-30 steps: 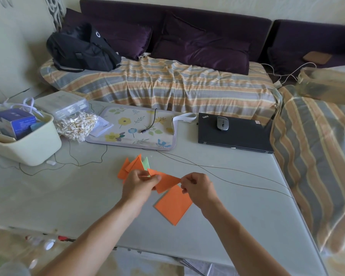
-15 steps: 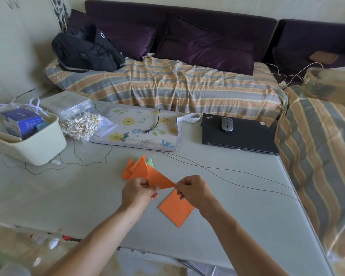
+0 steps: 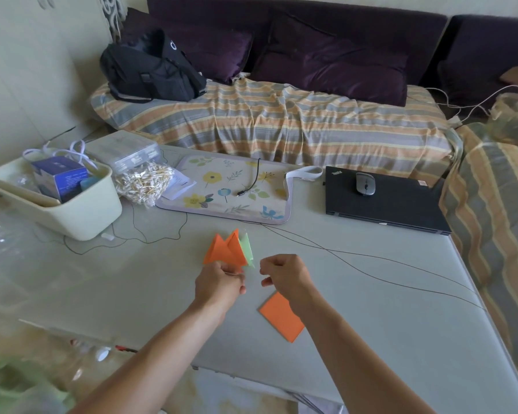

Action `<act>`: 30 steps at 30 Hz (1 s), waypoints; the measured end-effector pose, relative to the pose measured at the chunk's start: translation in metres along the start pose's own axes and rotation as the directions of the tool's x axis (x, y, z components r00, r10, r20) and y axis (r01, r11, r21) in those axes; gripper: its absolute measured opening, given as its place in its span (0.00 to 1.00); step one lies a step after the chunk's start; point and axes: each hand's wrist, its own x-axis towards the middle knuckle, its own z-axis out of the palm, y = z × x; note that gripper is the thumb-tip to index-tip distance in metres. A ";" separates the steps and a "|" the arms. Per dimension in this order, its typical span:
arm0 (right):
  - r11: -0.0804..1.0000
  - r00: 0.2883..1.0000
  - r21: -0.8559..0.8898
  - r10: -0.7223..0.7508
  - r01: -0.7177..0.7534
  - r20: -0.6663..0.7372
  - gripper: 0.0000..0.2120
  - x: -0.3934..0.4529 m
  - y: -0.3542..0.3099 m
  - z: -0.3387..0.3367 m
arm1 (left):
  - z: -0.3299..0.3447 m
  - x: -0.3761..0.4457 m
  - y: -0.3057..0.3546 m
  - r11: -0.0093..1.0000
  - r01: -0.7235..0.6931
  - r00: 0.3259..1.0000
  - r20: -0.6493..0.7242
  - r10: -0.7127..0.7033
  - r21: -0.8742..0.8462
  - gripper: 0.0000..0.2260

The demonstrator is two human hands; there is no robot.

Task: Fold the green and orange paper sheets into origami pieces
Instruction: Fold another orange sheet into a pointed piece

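Near the middle of the table, a cluster of folded orange triangular pieces (image 3: 225,249) stands with a pale green folded piece (image 3: 247,247) tucked against its right side. My left hand (image 3: 220,283) pinches the cluster's lower edge from the near side. My right hand (image 3: 281,271) hovers just right of it with fingers curled and nothing in them, a small gap from the paper. A flat orange sheet (image 3: 281,319) lies on the table under my right wrist, partly hidden by the forearm.
On the grey table (image 3: 371,324) are a cream bin (image 3: 81,216) at the left, a bag of cotton swabs (image 3: 144,182), a floral pad (image 3: 231,189), a closed black laptop (image 3: 383,204) with a mouse (image 3: 364,183), and thin black cables (image 3: 356,264). A striped sofa stands behind.
The orange triangle held between both hands has moved up against the folded cluster. My right hand has let go of it and drawn slightly away; my left still pinches the paper.
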 end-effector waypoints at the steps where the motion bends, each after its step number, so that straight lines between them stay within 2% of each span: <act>1: 1.000 1.000 -0.020 -0.013 0.013 -0.007 0.07 0.000 0.002 -0.001 | 0.000 -0.001 0.001 1.000 0.002 1.000 0.007 -0.002 0.013 0.06; 3: 0.998 0.999 -0.056 -0.035 0.034 -0.027 0.07 -0.001 0.007 -0.007 | 0.002 0.000 -0.002 0.996 0.003 0.999 0.049 -0.007 0.084 0.08; 6: 0.992 0.997 -0.125 -0.039 0.030 -0.073 0.09 -0.002 0.015 -0.024 | 0.009 -0.005 -0.005 0.970 -0.020 0.978 0.205 -0.030 0.241 0.09; 9: 0.962 0.981 -0.271 -0.058 0.006 -0.186 0.13 -0.002 0.027 -0.041 | 0.019 -0.012 -0.008 0.926 -0.060 0.944 0.322 -0.069 0.373 0.12; 11: 0.894 0.977 -0.446 -0.061 -0.037 -0.204 0.16 -0.005 0.036 -0.052 | 0.027 -0.016 -0.009 0.900 -0.069 0.934 0.345 -0.093 0.430 0.14; 13: 0.764 0.987 -0.638 -0.006 -0.099 -0.160 0.30 -0.012 0.044 -0.057 | 0.034 -0.018 -0.010 0.893 -0.067 0.932 0.348 -0.103 0.445 0.13; 15: 0.682 0.991 -0.724 0.010 -0.102 -0.130 0.43 -0.019 0.050 -0.058 | 0.039 -0.020 -0.008 0.881 -0.082 0.935 0.341 -0.093 0.465 0.08; 18: 0.653 0.994 -0.754 -0.020 -0.069 -0.108 0.50 -0.020 0.059 -0.056 | 0.044 -0.022 -0.012 0.879 -0.093 0.940 0.333 -0.078 0.468 0.17; 20: 0.668 0.996 -0.742 -0.017 -0.053 -0.087 0.48 -0.018 0.061 -0.057 | 0.045 -0.022 -0.015 0.896 -0.067 0.944 0.319 -0.086 0.439 0.26; 21: 0.676 0.997 -0.736 -0.020 -0.042 -0.075 0.46 -0.017 0.062 -0.058 | 0.045 -0.021 -0.017 0.904 -0.059 0.944 0.318 -0.088 0.423 0.27; 24: 0.674 0.999 -0.739 -0.029 -0.002 -0.029 0.34 -0.016 0.062 -0.060 | 0.044 -0.023 -0.017 0.912 -0.070 0.941 0.330 -0.074 0.404 0.17; 26: 0.704 0.999 -0.710 -0.045 0.020 -0.017 0.27 -0.015 0.062 -0.058 | 0.043 -0.024 -0.016 0.918 -0.072 0.939 0.337 -0.070 0.391 0.16; 30: 0.872 0.997 -0.483 -0.079 0.079 0.020 0.16 -0.013 0.058 -0.056 | 0.044 -0.021 -0.018 0.922 -0.073 0.944 0.325 -0.060 0.380 0.10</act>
